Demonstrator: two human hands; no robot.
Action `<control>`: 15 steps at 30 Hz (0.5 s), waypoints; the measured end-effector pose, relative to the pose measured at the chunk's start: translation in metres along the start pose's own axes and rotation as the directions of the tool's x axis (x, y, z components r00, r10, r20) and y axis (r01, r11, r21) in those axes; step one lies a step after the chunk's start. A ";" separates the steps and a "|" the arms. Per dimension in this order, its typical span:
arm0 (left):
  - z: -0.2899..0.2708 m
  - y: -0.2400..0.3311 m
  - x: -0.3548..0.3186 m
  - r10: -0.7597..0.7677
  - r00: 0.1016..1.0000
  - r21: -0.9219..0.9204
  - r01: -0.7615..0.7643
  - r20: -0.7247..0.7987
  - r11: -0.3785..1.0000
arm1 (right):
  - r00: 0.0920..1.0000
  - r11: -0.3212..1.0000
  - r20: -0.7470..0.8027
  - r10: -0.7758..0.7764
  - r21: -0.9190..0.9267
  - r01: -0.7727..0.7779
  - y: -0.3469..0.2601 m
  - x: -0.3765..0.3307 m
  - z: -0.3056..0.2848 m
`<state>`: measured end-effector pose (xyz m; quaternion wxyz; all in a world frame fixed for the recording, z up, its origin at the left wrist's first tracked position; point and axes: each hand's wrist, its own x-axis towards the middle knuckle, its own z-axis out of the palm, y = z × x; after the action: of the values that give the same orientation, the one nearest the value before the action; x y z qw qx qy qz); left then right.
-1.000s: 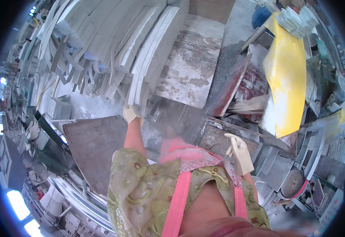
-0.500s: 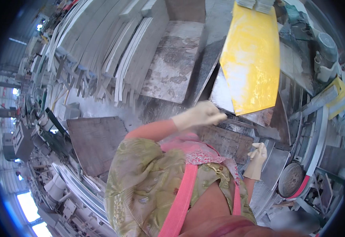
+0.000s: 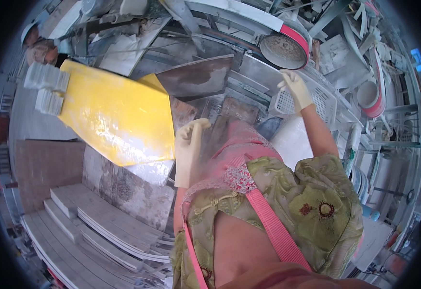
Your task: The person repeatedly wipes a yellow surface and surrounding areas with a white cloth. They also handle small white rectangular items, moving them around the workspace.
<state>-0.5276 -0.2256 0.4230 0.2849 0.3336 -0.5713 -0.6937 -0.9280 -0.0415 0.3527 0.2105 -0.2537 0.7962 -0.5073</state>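
My left hand (image 3: pixel 189 151), in a cream rubber glove, hovers beside the near right edge of a yellow sheet (image 3: pixel 124 113). Its fingers are loosely bent, some pointing right, and nothing shows in them. The sheet has a wet sheen and lies over a white-smeared board (image 3: pixel 151 169). My right hand (image 3: pixel 296 91), gloved alike, is raised above a white perforated plastic basket (image 3: pixel 323 103). Its fingers are partly stretched and apart, with nothing visible between them. Just beyond it is a round grey disc (image 3: pixel 282 50) beside a red and white curved rim.
Stacks of long pale grey strips (image 3: pixel 109 221) fill the lower left, by a brown board (image 3: pixel 46 168). White stacked pieces (image 3: pixel 46 79) sit on the yellow sheet's far end, where another person (image 3: pixel 42 48) is partly seen. Dusty machinery and rails (image 3: pixel 234 14) line the back.
My view has swung far to the right, so the yellow sheet and strip stacks now lie to my left. My right hand has risen over the basket; my left is at the sheet's edge.
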 end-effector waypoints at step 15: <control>0.092 0.001 0.121 -0.176 0.875 0.028 0.211 -0.450 0.977 | 0.882 0.197 0.355 -0.311 -0.884 0.425 -0.032 0.282 -0.053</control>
<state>-0.6741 -0.2645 0.4192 0.3243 0.5495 -0.4806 -0.6016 -1.1743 -0.1902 0.3811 -0.0687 -0.5338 0.8420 0.0379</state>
